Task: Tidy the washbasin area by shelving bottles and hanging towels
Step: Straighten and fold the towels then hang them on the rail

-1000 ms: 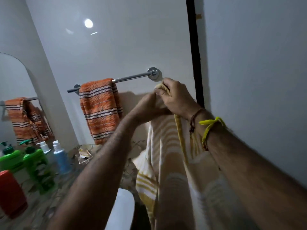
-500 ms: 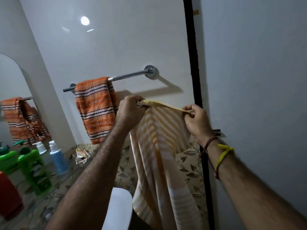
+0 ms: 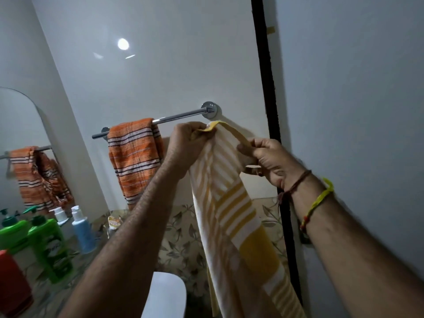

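Against the white wall (image 3: 160,65), just below the chrome towel bar (image 3: 179,117), hangs the yellow striped towel (image 3: 231,214), beside the orange towel (image 3: 135,154) already draped there. It looks light and soft, so I judge it should be taken at the top edge, hands apart. The left hand (image 3: 185,143) pinches one top corner; the right hand (image 3: 268,157) grips the edge. Compared with half a second ago, the towel is higher and the hands are closer together.
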